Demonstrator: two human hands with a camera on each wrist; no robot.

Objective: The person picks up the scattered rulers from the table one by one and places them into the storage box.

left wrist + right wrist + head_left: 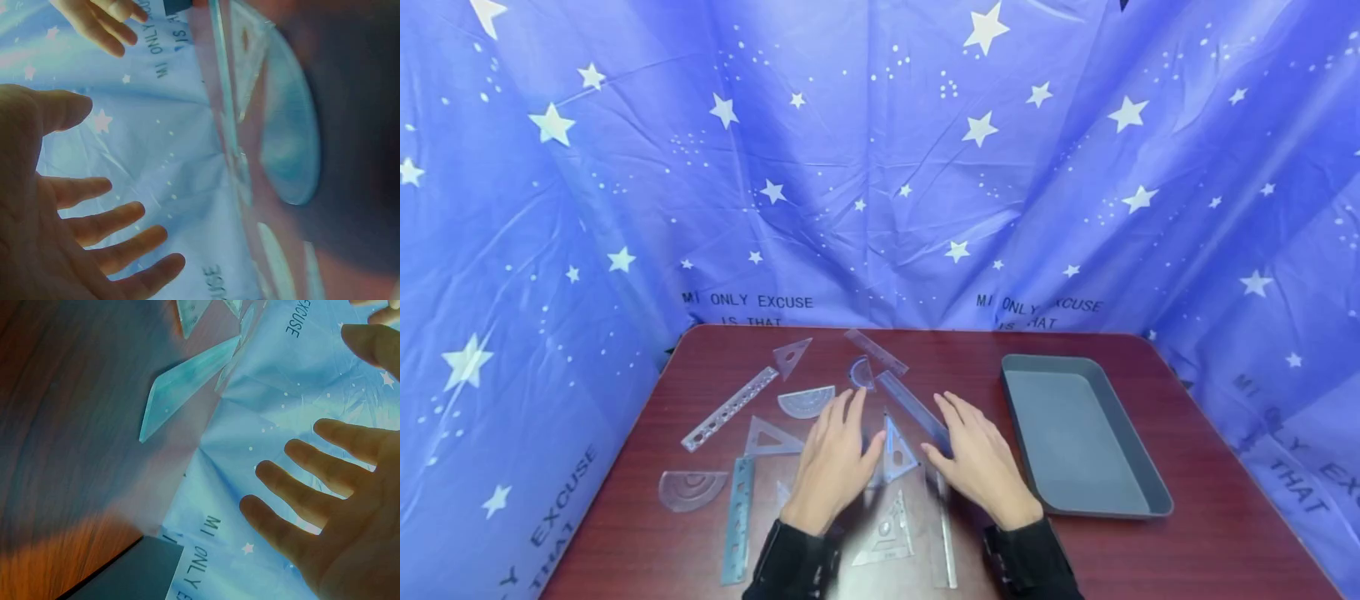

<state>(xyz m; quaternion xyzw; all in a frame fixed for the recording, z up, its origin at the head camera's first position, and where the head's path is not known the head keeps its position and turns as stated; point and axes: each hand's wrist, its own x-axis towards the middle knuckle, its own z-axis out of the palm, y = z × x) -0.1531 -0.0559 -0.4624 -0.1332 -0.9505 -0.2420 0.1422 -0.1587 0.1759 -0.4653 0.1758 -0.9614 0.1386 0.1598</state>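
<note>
My left hand (pixel 837 467) hovers over the middle of the table, fingers spread and holding nothing. To its right, my right hand (pixel 981 462) is held the same way; both wrist views show bare palms. Between them lies a clear set square (pixel 891 442) with a bluish edge. A clear ruler (pixel 913 407) slants toward the right hand's fingers, which overlap its near end. Nearer the front are another set square (pixel 898 546) and an upright-lying ruler (pixel 946 546). By the left fingertips is a clear protractor (pixel 807 403), with a set square (pixel 763 447) left of that hand.
A grey rectangular tray (pixel 1075 433) stands on the right. Farther left lie a long ruler (pixel 730 408), a protractor (pixel 692 492) and a bluish ruler (pixel 739 521). Toward the back are a small set square (pixel 782 358), a small protractor (pixel 861 373) and a ruler (pixel 876 352). A starry curtain (pixel 865 233) hangs behind.
</note>
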